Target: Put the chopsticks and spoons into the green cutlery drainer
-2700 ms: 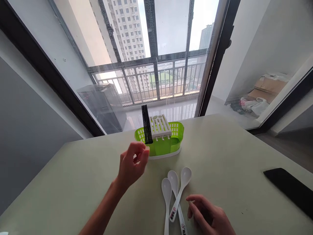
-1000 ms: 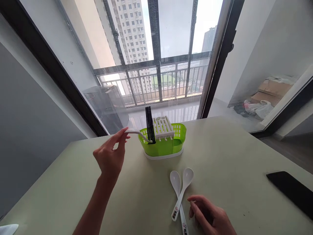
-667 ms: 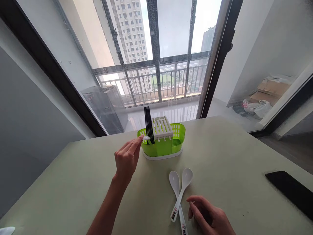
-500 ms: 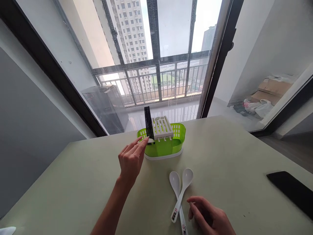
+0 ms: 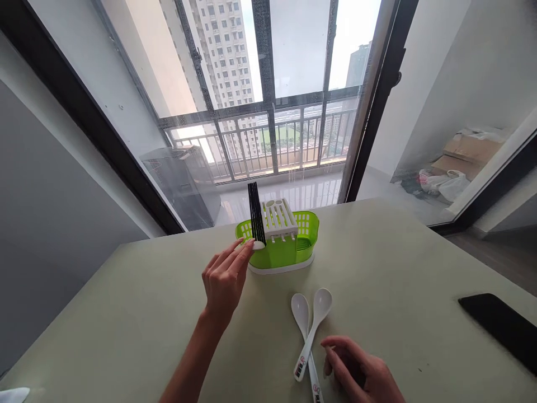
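My left hand (image 5: 226, 274) reaches to the front left of a green plastic utensil rack (image 5: 282, 257) with a white slotted top (image 5: 280, 219). Between its pinched thumb and fingers is a small white spoon (image 5: 259, 245), of which only a rounded end shows. Just behind that end, a bundle of black chopsticks (image 5: 255, 212) stands upright in the rack's left part. Two white spoons (image 5: 322, 302) lie crossed on the table in front of the rack. Beside their handles rests my right hand (image 5: 361, 369), loosely curled with a gap between thumb and fingers, holding nothing visible.
The pale green table (image 5: 138, 313) carries a black phone-like slab (image 5: 499, 327) at the right edge. A white object (image 5: 14, 395) is cut off at the lower left. Beyond the table's far edge are glass doors and a balcony railing (image 5: 247, 148).
My left hand has dipped very slightly, and the white end in its fingers sits a little lower against the rack. My right hand and the crossed spoons have stayed put.
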`<act>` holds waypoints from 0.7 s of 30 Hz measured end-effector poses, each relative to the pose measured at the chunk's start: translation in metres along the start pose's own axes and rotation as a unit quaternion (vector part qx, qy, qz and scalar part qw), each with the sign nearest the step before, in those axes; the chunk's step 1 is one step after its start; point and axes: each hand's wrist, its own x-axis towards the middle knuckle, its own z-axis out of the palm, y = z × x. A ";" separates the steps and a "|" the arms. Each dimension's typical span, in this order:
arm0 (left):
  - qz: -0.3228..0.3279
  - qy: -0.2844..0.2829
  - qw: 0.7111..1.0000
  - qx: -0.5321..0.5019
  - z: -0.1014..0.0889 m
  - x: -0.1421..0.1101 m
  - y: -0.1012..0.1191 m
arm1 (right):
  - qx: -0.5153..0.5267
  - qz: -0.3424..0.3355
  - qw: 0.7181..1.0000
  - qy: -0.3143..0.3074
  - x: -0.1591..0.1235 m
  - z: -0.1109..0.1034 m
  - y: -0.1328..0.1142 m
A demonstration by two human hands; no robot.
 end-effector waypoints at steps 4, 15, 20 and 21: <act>0.001 0.012 1.000 0.018 -0.004 -0.001 0.012 | 0.012 0.005 1.000 -0.002 0.001 -0.001 0.000; -0.058 -0.263 0.937 -0.223 0.034 -0.021 0.096 | 0.024 0.016 1.000 -0.011 0.001 -0.004 -0.001; -0.123 -0.371 0.878 -0.275 0.057 -0.010 0.107 | -0.008 0.003 0.997 -0.078 0.005 -0.012 0.004; -0.126 -0.395 0.867 -0.277 0.059 -0.006 0.108 | -0.011 0.000 0.996 -0.085 0.006 -0.013 0.004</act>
